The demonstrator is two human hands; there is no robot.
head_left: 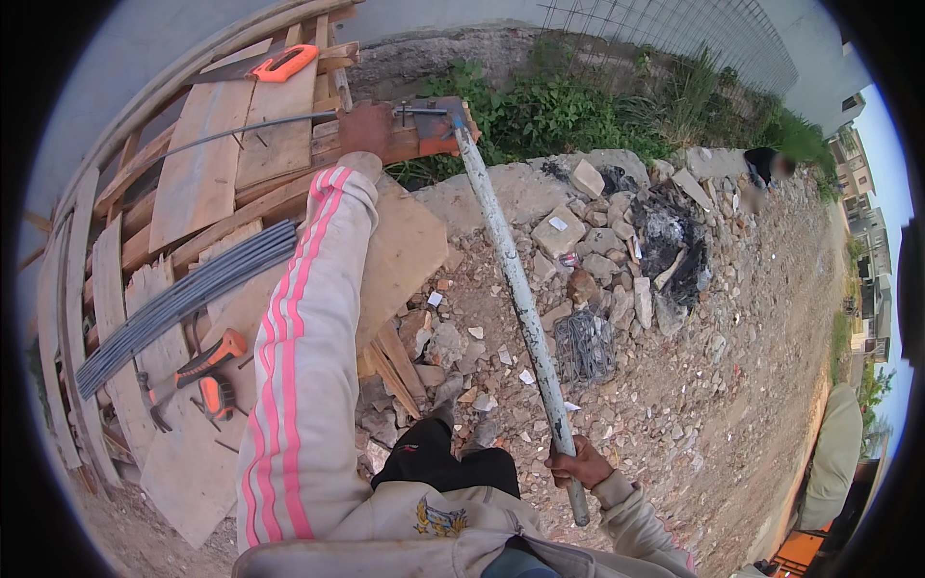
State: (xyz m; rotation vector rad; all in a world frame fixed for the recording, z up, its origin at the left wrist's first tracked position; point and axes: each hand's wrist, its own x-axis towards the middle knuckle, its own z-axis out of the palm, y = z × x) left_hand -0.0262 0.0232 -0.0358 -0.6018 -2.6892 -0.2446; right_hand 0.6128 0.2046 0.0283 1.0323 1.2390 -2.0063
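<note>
Several grey rods (188, 308): lay bundled on the wooden boards (193, 183), far left, slanting up to the right.
Hammer (202, 364): rested below the rods, orange-and-black handle, head to the left.
Tape measure (218, 395): sat just beside the hammer, orange and black.
Single rod (289, 120): ran left to right across the boards, under the left hand and on to the metal plate.
Handsaw (284, 64): lay flat at the top of the boards, orange handle to the right.
Left hand (366, 133): was closed down over the single rod, arm stretched well forward; fingertips were hidden.
Metal plate (434, 135): stood just right of the left hand, at the boards' end.
Pale blue pipe (515, 260): long axis went from the plate, far end, down and rightward to the body, roughly crosswise to the single rod. Far end was nearer the left hand, near end was in the right. Whether pipe touched rod was too small to tell.
Right hand (583, 462): was wrapped round the pipe near its lower end, close to the body.
Wire bundle (585, 347): lay on rubble right of the pipe.
Person (761, 166): was far right, dark clothing, well apart.
</note>
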